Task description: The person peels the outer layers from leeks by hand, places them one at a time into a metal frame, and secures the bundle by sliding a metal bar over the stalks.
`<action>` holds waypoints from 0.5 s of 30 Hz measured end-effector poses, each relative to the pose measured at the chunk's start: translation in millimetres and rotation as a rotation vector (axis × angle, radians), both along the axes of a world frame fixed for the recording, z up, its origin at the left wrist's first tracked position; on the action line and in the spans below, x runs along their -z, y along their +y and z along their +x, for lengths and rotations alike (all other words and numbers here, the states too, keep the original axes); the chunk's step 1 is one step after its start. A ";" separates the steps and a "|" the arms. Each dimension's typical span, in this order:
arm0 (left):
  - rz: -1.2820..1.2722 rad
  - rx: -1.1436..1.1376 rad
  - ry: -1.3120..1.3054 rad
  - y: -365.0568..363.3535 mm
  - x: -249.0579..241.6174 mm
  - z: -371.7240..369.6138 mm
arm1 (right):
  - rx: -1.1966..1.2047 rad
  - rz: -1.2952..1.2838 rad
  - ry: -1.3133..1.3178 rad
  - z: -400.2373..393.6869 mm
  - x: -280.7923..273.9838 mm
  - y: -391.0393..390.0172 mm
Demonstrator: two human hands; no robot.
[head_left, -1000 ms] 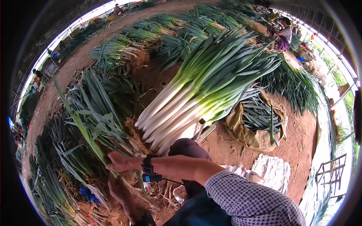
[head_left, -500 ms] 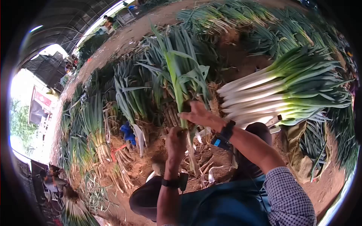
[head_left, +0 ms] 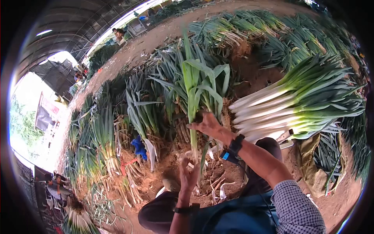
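Note:
An upright leek (head_left: 191, 84) with broad green leaves stands in front of me, its roots down near the soil. My right hand (head_left: 208, 125) is closed round its stalk at mid-height. Lower down, my left hand (head_left: 188, 174) is beside the stalk with its fingers apart, and a loose strip of green leaf (head_left: 203, 156) hangs right next to it. To the right lies a big pile of cleaned leeks (head_left: 269, 105) with white stems.
Bundles of untrimmed leeks (head_left: 103, 132) line the left and back. A blue cloth-like item (head_left: 139, 148) lies on the soil. A sack (head_left: 311, 156) is at the right. People (head_left: 57, 187) are at the lower left and one person (head_left: 118, 35) is far back.
My left hand has come off the stalk, moved down and opened. A strip of leaf now hangs away from the stalk. The camera view has shifted slightly.

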State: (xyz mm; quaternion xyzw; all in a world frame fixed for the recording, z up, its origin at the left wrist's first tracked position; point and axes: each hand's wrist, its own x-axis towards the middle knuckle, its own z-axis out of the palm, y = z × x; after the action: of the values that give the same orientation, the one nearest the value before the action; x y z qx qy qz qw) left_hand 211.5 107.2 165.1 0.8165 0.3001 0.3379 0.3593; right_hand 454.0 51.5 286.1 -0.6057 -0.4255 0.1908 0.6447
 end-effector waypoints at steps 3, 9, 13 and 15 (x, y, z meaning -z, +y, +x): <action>-0.333 0.037 -0.110 -13.5 -38.3 18.5 | -0.045 -0.129 0.026 -3.7 0.7 5.0; -0.909 0.326 -0.310 -26.9 -71.4 24.4 | -0.136 -0.054 0.202 -1.0 0.1 3.4; -1.102 0.479 -0.377 -21.3 -74.1 15.1 | -0.202 -0.061 0.243 -0.3 -7.2 -4.2; -1.115 0.518 -0.379 -18.9 -69.7 13.7 | -0.212 -0.076 0.238 -0.3 -11.8 -8.0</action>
State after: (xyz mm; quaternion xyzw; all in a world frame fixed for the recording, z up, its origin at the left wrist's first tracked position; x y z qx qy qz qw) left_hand 225.2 88.3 234.7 0.4792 0.1552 0.1721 0.8465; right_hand 453.7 43.5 298.0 -0.5545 -0.4003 0.3442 0.6433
